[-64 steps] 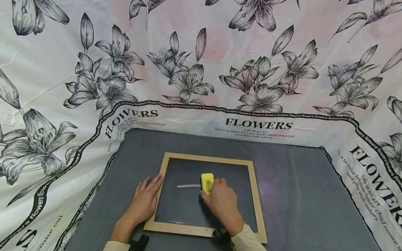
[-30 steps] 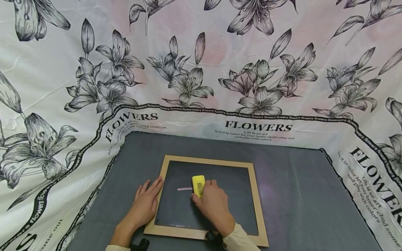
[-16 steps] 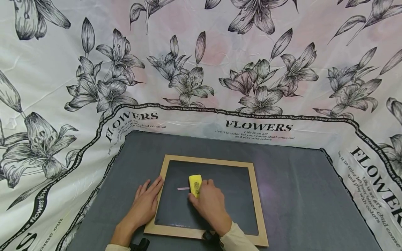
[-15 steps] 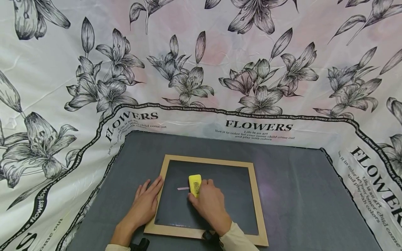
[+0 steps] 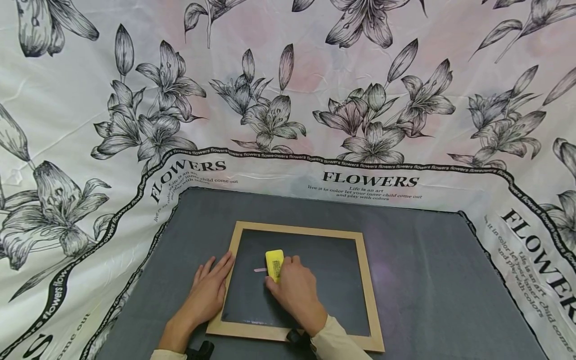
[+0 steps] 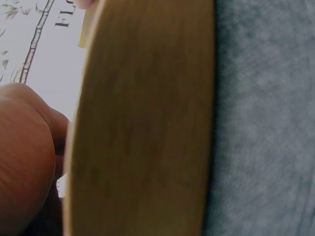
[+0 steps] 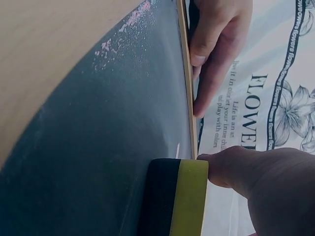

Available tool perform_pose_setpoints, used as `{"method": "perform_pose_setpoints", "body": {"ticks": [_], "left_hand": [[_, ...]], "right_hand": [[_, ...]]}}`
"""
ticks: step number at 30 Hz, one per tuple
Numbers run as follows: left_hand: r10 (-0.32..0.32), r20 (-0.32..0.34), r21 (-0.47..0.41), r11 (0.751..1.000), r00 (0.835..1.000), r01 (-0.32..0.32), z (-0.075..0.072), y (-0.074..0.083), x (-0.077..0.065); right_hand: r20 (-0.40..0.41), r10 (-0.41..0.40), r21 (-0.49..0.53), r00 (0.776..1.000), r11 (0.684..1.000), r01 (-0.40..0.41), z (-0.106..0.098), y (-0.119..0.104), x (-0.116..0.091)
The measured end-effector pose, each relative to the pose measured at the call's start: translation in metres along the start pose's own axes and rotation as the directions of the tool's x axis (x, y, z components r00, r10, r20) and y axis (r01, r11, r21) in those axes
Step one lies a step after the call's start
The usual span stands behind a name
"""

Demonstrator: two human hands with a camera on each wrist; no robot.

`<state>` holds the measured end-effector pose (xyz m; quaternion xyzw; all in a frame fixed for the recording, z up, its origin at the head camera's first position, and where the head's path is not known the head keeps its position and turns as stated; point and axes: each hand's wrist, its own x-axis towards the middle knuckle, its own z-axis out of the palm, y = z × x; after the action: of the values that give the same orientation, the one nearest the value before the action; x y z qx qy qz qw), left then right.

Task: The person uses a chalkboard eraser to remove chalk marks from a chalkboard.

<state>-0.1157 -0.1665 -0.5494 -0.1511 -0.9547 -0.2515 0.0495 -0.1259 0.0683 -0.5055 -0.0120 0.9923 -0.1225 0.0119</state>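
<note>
A small chalkboard (image 5: pixel 328 270) in a light wooden frame (image 5: pixel 301 229) lies on the grey cloth. My right hand (image 5: pixel 298 287) grips a yellow chalkboard eraser (image 5: pixel 274 265), its dark felt side down against the board. To the eraser's left a short pinkish chalk line (image 5: pixel 260 270) shows. In the right wrist view the eraser (image 7: pixel 189 196) stands between the thumb and the board. My left hand (image 5: pixel 204 292) rests with straight fingers along the frame's left side. The left wrist view is mostly filled by the wooden frame (image 6: pixel 142 118), with part of the hand (image 6: pixel 24 157) at left.
Pink chalk crumbs (image 7: pixel 123 34) lie along the board's near inner edge. Grey cloth (image 5: pixel 432 280) surrounds the board, bordered by a white flower-printed cloth (image 5: pixel 270 185) with lettering that rises behind. Dark wrist straps (image 5: pixel 202 350) sit at the cuffs.
My right hand has slid the eraser leftward across the board, and the visible chalk line has grown shorter. My left hand stays at the frame's left side.
</note>
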Motion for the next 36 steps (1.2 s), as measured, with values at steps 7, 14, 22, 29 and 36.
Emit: {"method": "perform_pose_setpoints", "body": {"ticks": [7,14,22,29,36], "left_hand": [[0.001,-0.002,-0.003,1.000,1.000,-0.001,-0.001,0.000,0.000],[0.001,-0.006,0.003,1.000,1.000,-0.001,-0.001,0.000,0.001],[-0.005,-0.003,0.001,1.000,1.000,0.005,0.001,0.000,0.001],[-0.005,-0.006,0.002,1.000,1.000,0.006,0.001,0.001,0.001],[-0.017,0.001,0.010,1.000,1.000,0.017,0.001,0.002,0.001]], "right_hand": [[-0.001,-0.024,0.003,1.000,1.000,0.024,0.001,-0.004,0.002],[0.010,-0.032,-0.002,0.999,0.999,0.032,0.001,-0.008,0.003],[0.004,-0.048,0.007,0.999,0.999,0.048,0.002,-0.010,0.003],[0.019,-0.037,-0.010,0.999,0.999,0.037,0.002,-0.015,0.002],[0.017,-0.050,-0.017,0.999,0.999,0.050,0.002,-0.019,0.003]]}}
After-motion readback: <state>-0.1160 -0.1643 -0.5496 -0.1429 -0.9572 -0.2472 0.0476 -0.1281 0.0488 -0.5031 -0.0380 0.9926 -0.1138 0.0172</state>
